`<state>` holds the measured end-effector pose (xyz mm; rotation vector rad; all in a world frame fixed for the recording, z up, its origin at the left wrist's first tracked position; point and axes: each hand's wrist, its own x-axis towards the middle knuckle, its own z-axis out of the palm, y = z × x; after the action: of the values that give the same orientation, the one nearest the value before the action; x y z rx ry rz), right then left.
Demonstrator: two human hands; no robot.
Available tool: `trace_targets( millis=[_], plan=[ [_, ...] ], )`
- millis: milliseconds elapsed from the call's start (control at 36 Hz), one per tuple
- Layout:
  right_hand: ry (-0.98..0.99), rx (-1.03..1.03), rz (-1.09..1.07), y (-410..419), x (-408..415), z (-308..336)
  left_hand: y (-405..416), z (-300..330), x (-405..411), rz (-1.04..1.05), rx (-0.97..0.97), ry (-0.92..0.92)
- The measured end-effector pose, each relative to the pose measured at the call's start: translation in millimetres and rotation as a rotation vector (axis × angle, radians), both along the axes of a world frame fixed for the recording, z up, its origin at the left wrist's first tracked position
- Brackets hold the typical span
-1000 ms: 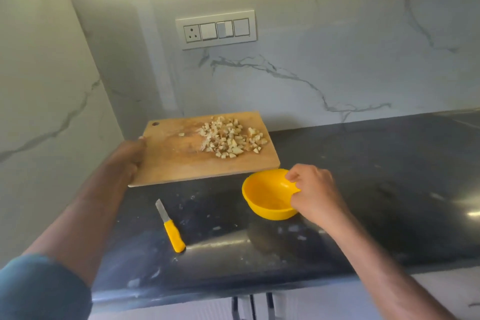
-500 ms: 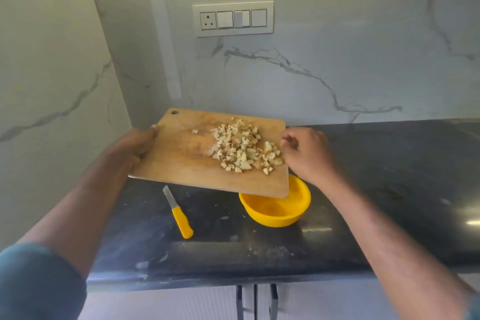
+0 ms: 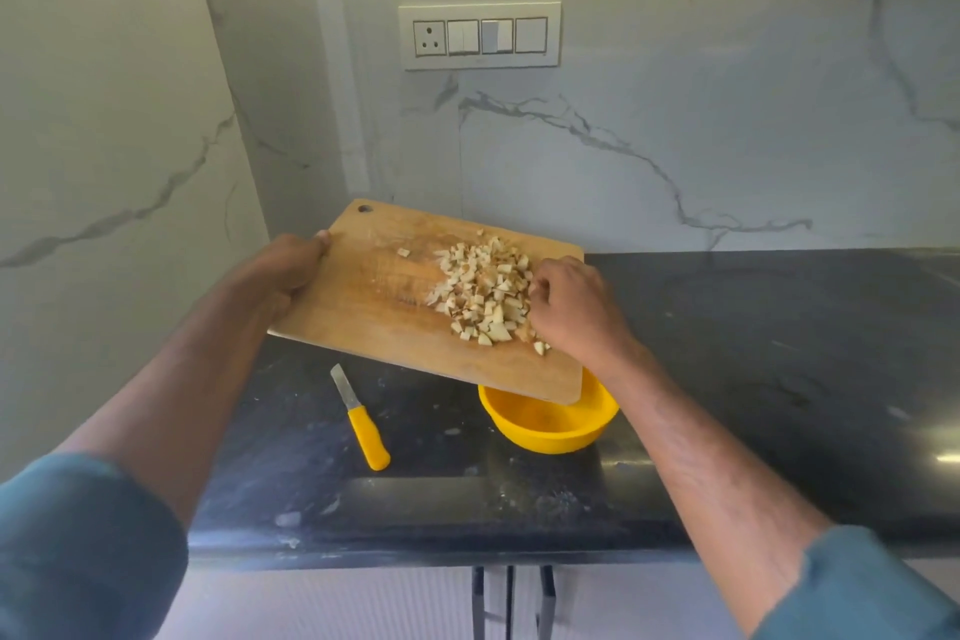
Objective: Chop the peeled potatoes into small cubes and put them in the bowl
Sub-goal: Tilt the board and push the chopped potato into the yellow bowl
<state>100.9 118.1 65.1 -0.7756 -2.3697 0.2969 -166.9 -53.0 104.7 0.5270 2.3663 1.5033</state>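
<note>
1. The right hand (image 3: 569,309), fingers curled against the potato cubes (image 3: 485,294), looks set to rake them off.
2. The left hand (image 3: 291,265) grips the wooden cutting board (image 3: 363,322), tilting its corner over the yellow bowl (image 3: 550,429).
3. A yellow-handled knife (image 3: 361,418) lies aside on the counter (image 3: 753,379).

A home kitchen: dark stone counter (image 3: 753,379); marble-look wall (image 3: 675,120); switch panel (image 3: 480,35); cutting board (image 3: 374,327).

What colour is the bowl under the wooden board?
The bowl is bright yellow, seen best in the head view, just below the board's lower corner.
</note>
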Motion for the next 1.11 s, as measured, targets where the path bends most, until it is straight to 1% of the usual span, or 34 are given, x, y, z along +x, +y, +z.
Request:
trace_targets(
  millis=[194, 389, 472, 528, 583, 639, 833, 944, 1000, 1111],
  plan=[
    [0.008, -0.109, 0.085, -4.2, 14.8, -6.9, -1.1, -0.2, -10.8, 0.005, -0.013, -0.021],
    [-0.006, -0.087, 0.123, -13.7, 27.1, -16.4, 0.9, -2.1, -12.1, 0.015, -0.02, -0.017],
    [-0.021, -0.114, 0.149, -17.3, 34.4, -18.1, 1.4, -1.2, -12.1, 0.018, -0.023, -0.005],
    [0.011, -0.134, 0.147, -18.4, 37.3, -17.6, 1.9, -0.9, -12.8, 0.019, -0.022, 0.007],
    [0.097, -0.105, 0.105, -17.2, 36.7, -15.1, 2.9, -0.9, -13.1, 0.017, -0.031, 0.013],
    [0.143, -0.077, 0.084, -14.7, 31.9, -12.1, 4.0, -0.2, -12.0, 0.014, -0.035, 0.013],
    [0.056, -0.039, 0.118, -24.0, 21.3, -11.6, 6.2, 5.3, -10.2, 0.013, -0.028, 0.01],
    [0.029, -0.085, 0.12, -27.1, 27.5, -15.9, 4.6, 7.3, -9.3, 0.013, -0.032, 0.014],
    [0.049, -0.092, 0.119, -28.6, 29.0, -16.2, 4.4, 7.3, -9.5, 0.012, -0.029, 0.01],
    [0.06, -0.075, 0.233, -33.9, 28.4, -11.6, 5.4, 7.8, -6.6, 0.004, -0.024, 0.003]
  ],
)
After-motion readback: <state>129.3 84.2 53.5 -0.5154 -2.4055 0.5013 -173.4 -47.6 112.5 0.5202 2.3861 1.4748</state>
